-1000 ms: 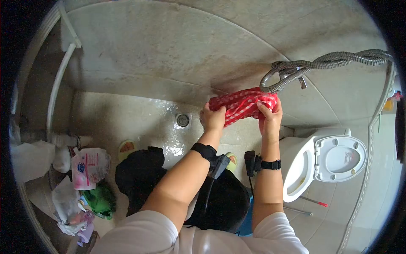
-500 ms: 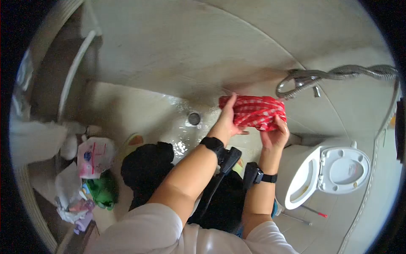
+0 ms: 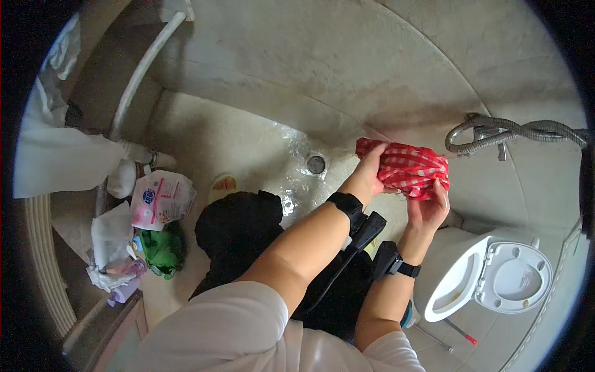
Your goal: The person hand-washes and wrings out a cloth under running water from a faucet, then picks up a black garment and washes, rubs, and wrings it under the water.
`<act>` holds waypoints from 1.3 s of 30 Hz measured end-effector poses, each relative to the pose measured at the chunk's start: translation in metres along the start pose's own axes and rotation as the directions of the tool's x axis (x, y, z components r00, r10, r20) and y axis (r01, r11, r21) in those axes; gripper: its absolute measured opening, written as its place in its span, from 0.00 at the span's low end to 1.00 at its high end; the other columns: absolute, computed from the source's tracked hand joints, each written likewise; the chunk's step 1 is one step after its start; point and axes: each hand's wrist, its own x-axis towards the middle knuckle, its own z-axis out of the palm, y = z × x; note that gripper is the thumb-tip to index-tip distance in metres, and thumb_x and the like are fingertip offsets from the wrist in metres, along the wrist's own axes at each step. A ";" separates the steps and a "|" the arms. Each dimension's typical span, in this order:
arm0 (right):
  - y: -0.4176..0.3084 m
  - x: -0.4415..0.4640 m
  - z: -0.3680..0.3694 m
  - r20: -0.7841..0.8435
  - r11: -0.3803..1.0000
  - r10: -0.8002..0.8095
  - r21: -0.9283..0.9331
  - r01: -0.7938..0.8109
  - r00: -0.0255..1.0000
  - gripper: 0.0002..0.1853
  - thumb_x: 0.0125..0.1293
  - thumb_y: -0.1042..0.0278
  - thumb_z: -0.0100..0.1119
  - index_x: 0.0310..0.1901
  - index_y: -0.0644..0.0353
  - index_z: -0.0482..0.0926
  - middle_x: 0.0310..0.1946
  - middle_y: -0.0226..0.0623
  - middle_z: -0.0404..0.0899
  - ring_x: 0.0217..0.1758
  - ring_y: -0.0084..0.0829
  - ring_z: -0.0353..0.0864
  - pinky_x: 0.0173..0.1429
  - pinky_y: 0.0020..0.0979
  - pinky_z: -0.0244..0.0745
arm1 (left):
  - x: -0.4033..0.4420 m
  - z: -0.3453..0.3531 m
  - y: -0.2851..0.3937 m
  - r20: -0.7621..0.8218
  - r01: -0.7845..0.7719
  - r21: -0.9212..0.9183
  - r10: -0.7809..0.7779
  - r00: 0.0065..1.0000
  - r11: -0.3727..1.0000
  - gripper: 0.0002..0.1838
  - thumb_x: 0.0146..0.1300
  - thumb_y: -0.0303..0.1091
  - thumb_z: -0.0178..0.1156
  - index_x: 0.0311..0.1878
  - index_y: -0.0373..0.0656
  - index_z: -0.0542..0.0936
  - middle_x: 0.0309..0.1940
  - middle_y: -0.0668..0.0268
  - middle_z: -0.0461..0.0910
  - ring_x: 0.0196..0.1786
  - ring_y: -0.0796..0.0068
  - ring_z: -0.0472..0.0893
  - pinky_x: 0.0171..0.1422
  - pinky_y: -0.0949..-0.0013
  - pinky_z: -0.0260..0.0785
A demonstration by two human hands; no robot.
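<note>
A person in a white shirt holds a bunched red-and-white checked cloth (image 3: 413, 168) in both hands above a wet bathroom floor (image 3: 204, 133), close to the tiled wall. The left hand (image 3: 369, 172) grips the cloth toward one end, thumb laid over the top and fingers curled beneath, its grip closed around the fabric. The right hand (image 3: 430, 208) has hold of the opposite end from below, thumb and fingers partly curled against the folds, the palm partly open. Black straps with small black devices circle both wrists, and a dark cable runs down from the device on the left.

A metal hose (image 3: 527, 129) loops beside a wall fitting (image 3: 489, 133), near the cloth but apart from it. On the floor, a round drain (image 3: 315, 164) sits amid glistening water, with a pale slipper (image 3: 224, 186) farther over, by the black clothing (image 3: 238, 226) on the person's legs. At the person's left lie a pink-and-white package (image 3: 162, 199), a crumpled green bag (image 3: 163, 249) and pale plastic wrappings (image 3: 111, 235). A white toilet (image 3: 455, 282) stands at the person's right, its lid raised, with a red-tipped rod (image 3: 462, 333) on the floor beside it.
</note>
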 end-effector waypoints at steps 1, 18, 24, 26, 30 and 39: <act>0.000 0.000 0.001 -0.003 1.000 0.003 0.000 -0.003 1.000 0.24 0.58 0.72 0.53 0.58 0.64 0.68 0.54 0.43 0.72 0.59 0.40 0.70 0.64 0.47 0.62 | 0.004 -0.003 -0.002 0.036 -0.014 -0.021 0.015 0.999 1.000 0.22 0.63 0.55 0.44 0.53 0.54 0.73 0.53 0.63 0.75 0.57 0.56 0.71 0.58 0.36 0.53; 0.000 0.007 0.010 -0.070 0.998 0.069 0.016 -0.068 0.995 0.18 0.60 0.73 0.54 0.53 0.64 0.72 0.50 0.42 0.76 0.56 0.38 0.73 0.63 0.44 0.64 | -0.003 0.000 -0.003 -0.207 0.059 0.135 -0.030 0.978 0.989 0.24 0.63 0.58 0.40 0.55 0.58 0.72 0.55 0.68 0.75 0.57 0.58 0.71 0.61 0.37 0.48; 0.001 0.009 0.012 -0.094 0.997 0.077 0.038 -0.074 0.993 0.17 0.60 0.74 0.54 0.51 0.64 0.72 0.50 0.42 0.76 0.55 0.38 0.73 0.63 0.45 0.64 | 0.005 -0.008 -0.003 -0.209 0.033 0.154 0.000 0.978 0.988 0.25 0.61 0.59 0.44 0.55 0.58 0.71 0.54 0.67 0.74 0.55 0.58 0.72 0.55 0.40 0.58; 0.001 0.010 0.007 -0.091 0.996 0.083 0.045 -0.079 0.992 0.16 0.60 0.74 0.54 0.51 0.64 0.73 0.49 0.42 0.76 0.55 0.38 0.74 0.63 0.45 0.63 | 0.013 -0.015 -0.005 -0.152 0.019 0.116 -0.002 0.988 0.993 0.24 0.61 0.59 0.44 0.54 0.59 0.72 0.54 0.67 0.75 0.55 0.59 0.72 0.56 0.40 0.56; 0.002 0.009 0.005 -0.052 0.996 0.082 0.045 -0.080 0.995 0.16 0.60 0.74 0.53 0.50 0.64 0.73 0.48 0.42 0.77 0.54 0.39 0.74 0.63 0.45 0.64 | 0.002 -0.004 -0.002 -0.204 0.011 0.138 0.017 0.979 0.990 0.21 0.63 0.56 0.43 0.52 0.58 0.74 0.52 0.68 0.76 0.53 0.62 0.75 0.53 0.43 0.62; 0.007 0.008 0.015 -0.132 0.998 0.065 0.029 -0.062 0.989 0.15 0.60 0.72 0.54 0.49 0.64 0.73 0.47 0.41 0.77 0.52 0.38 0.75 0.60 0.44 0.67 | 0.011 -0.008 0.001 -0.031 -0.108 -0.149 0.105 0.994 0.983 0.15 0.67 0.42 0.42 0.43 0.46 0.75 0.43 0.62 0.80 0.45 0.63 0.79 0.48 0.53 0.73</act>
